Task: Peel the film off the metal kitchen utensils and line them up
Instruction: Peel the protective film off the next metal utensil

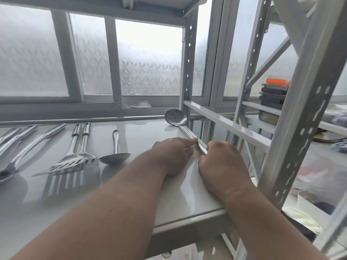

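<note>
Both hands, left hand (173, 154) and right hand (222, 162), pinch the shiny long-handled steel ladle (177, 119) by its handle. It lies along the right edge of the glossy white shelf (131, 194). Open surface lies near.

Frosted patterned window (150, 59) fills the whole 12 o'clock side, grey frame and all. A crumpled white something (139, 104) sits on the sill, can't tell what. Over at 2 o'clock a second grey metal rack (266, 117) holds a stack of dark boxes (273, 99) with an orange-topped one (278, 82) up top. At 4 o'clock it's just blurry clutter (319, 177).
</note>
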Demonstrator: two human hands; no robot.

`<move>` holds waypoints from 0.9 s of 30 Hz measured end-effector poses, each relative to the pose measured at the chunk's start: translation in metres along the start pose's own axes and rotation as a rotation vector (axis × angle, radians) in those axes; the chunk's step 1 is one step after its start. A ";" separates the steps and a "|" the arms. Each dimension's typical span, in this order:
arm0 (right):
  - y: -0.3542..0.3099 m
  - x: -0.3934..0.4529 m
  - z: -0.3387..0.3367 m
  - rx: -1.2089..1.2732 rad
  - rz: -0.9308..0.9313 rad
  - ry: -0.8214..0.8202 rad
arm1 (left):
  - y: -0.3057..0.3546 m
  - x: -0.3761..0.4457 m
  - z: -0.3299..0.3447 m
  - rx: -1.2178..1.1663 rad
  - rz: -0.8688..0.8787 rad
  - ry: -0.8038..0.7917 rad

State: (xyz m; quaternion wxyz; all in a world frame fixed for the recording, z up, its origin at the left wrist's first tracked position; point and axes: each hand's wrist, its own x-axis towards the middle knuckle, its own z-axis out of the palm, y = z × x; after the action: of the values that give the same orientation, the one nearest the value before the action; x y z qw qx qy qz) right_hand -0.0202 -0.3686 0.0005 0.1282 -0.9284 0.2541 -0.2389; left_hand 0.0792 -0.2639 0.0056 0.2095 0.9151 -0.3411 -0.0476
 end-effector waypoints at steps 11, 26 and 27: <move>-0.001 0.001 -0.001 -0.009 0.002 -0.004 | -0.001 0.002 0.001 0.013 -0.009 -0.003; -0.001 0.001 0.001 -0.039 -0.002 0.013 | -0.007 0.007 0.006 0.004 -0.024 -0.003; -0.001 0.001 0.001 -0.037 0.001 0.011 | -0.006 0.006 0.006 0.001 -0.025 -0.004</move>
State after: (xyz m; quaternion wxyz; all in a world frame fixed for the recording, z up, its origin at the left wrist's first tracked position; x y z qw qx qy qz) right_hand -0.0188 -0.3677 0.0005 0.1096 -0.9293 0.2594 -0.2390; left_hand 0.0862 -0.2659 -0.0016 0.2075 0.9193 -0.3303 -0.0520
